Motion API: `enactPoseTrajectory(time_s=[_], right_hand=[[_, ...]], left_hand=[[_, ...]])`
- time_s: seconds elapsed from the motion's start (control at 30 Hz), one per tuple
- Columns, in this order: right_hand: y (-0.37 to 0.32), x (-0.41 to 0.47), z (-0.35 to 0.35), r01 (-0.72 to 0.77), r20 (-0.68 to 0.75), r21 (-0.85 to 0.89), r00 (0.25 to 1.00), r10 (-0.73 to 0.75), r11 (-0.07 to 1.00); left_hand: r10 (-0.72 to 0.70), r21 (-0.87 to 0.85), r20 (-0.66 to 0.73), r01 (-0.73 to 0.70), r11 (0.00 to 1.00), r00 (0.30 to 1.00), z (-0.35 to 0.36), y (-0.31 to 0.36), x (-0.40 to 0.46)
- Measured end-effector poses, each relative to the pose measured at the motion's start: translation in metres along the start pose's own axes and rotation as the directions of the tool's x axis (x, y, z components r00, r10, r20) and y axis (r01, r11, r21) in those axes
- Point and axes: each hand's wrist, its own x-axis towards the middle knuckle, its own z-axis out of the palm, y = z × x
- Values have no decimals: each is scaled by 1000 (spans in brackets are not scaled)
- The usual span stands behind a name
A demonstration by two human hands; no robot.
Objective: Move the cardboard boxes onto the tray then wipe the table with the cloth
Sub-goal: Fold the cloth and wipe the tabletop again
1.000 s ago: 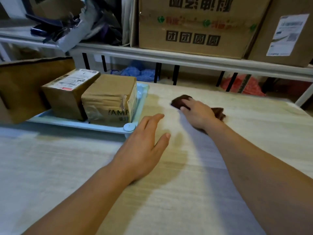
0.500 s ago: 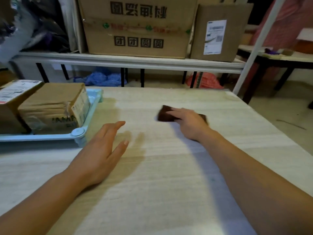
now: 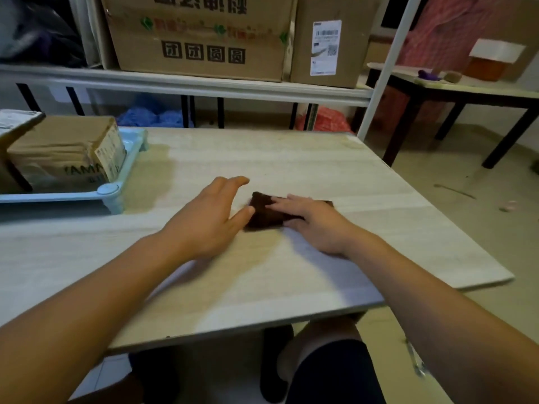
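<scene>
A dark brown cloth lies flat in the middle of the pale wooden table. My right hand presses down on its right part, fingers spread over it. My left hand rests flat on the table just left of the cloth, fingers apart, thumb touching the cloth's edge. At the far left a light blue tray carries two cardboard boxes: a taped brown box and, behind it at the frame edge, a second box with a white label.
A metal shelf behind the table holds large cardboard cartons. A white shelf post stands by the table's far right corner. A dark-legged side table stands at right. The table's near edge is above my knees.
My right hand has drawn the cloth toward me and to the left across the table. My left hand now sits right beside the cloth. The view has swung right and down.
</scene>
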Motion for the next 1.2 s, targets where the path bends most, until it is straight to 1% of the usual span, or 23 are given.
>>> enactPoseTrajectory(time_s=[0.1, 0.17, 0.2, 0.27, 0.3, 0.4, 0.47, 0.5, 0.6, 0.63, 0.67, 0.7, 0.73, 0.77, 0.87, 0.97, 1.1, 1.2], right_hand=[[21, -20, -12, -163, -129, 24, 978, 165, 986], [23, -30, -13, -238, -156, 41, 958, 242, 970], [16, -35, -10, -249, -153, 47, 955, 254, 967], [-5, -48, 0, -237, -166, 49, 956, 242, 970], [-19, -56, 7, -206, -173, 48, 962, 211, 977], [-68, -81, 34, -90, -99, -16, 991, 88, 996], [-82, -90, 43, -67, -60, -60, 996, 64, 996], [-84, -91, 42, -63, -56, -56, 997, 60, 996], [-81, -97, 30, -49, -19, 39, 999, 50, 998], [-77, -99, 26, -54, -23, 34, 998, 55, 998], [-73, -102, 23, -67, -23, -19, 998, 67, 998], [-69, -105, 23, -85, -17, -110, 996, 84, 990], [-64, -108, 24, -96, -2, -192, 995, 98, 977], [-60, -111, 24, -106, 17, -234, 993, 113, 966], [-53, -108, 23, -116, 56, -236, 990, 133, 965], [-53, -96, 19, -129, 97, -245, 983, 157, 961], [-46, -89, 16, -116, 111, -259, 983, 149, 959], [-41, -85, 14, -76, 129, -240, 986, 109, 968]], left_hand=[[27, 1, 5, -27, 1000, 1000, 0, 14, -16], [24, -7, -2, -24, 1000, 1000, -1, 18, -27], [18, -14, -2, -18, 1000, 1000, -2, 18, -34], [9, -30, -2, -9, 1000, 1000, -2, 20, -47], [1, -33, -7, -2, 999, 1000, -4, 21, -52], [-6, -48, -41, 4, 999, 999, -2, 27, -68], [14, -64, -46, -17, 998, 999, 2, 32, -74], [35, -52, -35, -36, 998, 999, 3, 35, -76], [93, 15, 35, -93, 996, 995, 9, 48, -74], [114, 28, 61, -116, 993, 992, 11, 54, -72], [143, 52, 94, -148, 988, 985, 15, 59, -68], [166, 89, 137, -179, 980, 977, 19, 61, -63], [172, 131, 183, -197, 972, 968, 25, 61, -60], [161, 171, 223, -201, 965, 961, 31, 60, -56], [97, 214, 282, -161, 963, 955, 39, 49, -49], [54, 171, 335, -117, 978, 941, 33, 45, -49], [31, 98, 321, -65, 993, 947, 28, 44, -52], [30, 107, 289, -63, 992, 957, 24, 37, -59]])
